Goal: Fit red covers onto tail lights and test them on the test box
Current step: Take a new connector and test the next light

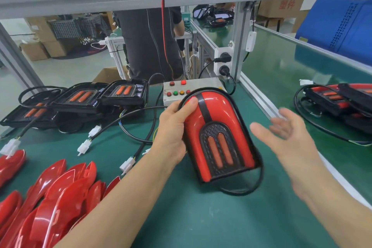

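Gripping covered tail light (217,137), left hand (173,131); right hand (285,137) blurred, empty.

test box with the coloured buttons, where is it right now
In the head view the test box sits centre, at the mat's far edge, just behind the covered tail light.

Glossy red plastic cover (213,119), matt green mat (181,217)

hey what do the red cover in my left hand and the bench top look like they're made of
Red cover: looks like glossy moulded plastic, since bright highlights run along its smooth curves. Bench top: looks like a matte green rubbery mat, dull with faint scuffs; exact material unclear.
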Tool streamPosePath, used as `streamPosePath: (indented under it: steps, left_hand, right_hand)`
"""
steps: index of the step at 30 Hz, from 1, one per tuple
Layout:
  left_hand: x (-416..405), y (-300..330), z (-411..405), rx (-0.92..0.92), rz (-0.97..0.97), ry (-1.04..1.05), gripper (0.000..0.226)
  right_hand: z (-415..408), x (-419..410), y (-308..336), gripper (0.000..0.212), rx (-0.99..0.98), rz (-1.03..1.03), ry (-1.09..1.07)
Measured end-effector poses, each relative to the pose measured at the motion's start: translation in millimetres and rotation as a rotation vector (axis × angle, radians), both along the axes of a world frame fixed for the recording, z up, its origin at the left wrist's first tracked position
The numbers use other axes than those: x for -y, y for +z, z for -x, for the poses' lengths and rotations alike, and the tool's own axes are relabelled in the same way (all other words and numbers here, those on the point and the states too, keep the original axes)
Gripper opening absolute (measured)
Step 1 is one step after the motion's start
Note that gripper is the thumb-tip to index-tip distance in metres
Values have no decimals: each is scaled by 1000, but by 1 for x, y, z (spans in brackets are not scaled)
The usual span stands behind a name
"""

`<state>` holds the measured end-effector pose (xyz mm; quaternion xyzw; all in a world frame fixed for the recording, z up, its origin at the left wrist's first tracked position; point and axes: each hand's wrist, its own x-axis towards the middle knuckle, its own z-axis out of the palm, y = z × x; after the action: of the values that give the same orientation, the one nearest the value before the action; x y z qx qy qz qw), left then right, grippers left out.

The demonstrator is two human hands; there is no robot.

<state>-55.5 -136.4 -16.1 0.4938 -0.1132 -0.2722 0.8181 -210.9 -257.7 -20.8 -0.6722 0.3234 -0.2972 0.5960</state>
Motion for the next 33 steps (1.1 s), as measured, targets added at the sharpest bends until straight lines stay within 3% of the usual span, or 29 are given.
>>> streamPosePath:
  steps: [3,6,12,19,23,26,29,33]
  left_hand:
    - [8,-1,13,75,5,-110,35]
    - [10,0,20,117,14,-235,37]
    - [7,-6,20,236,-38,-141,22]
    - [14,-9,19,180,-11,-146,21]
    - [12,-23,18,181,-72,-208,42]
    - [8,-33,14,209,-149,-241,30]
    - [7,-27,8,146,-122,-307,19]
    - [20,-8,16,72,-125,-493,26]
  right_hand:
    - [-19,8,14,79,-49,134,249]
    - [-33,9,12,51,-9,78,282]
    - [-37,3,-6,52,96,-79,217]
    - [-37,-5,-12,34,147,-70,140]
    - [-39,3,-3,39,211,-272,53]
    - [-33,15,6,32,296,-446,96]
    - [-19,17,2,49,345,-588,337]
    - [-13,5,0,120,504,-706,634]
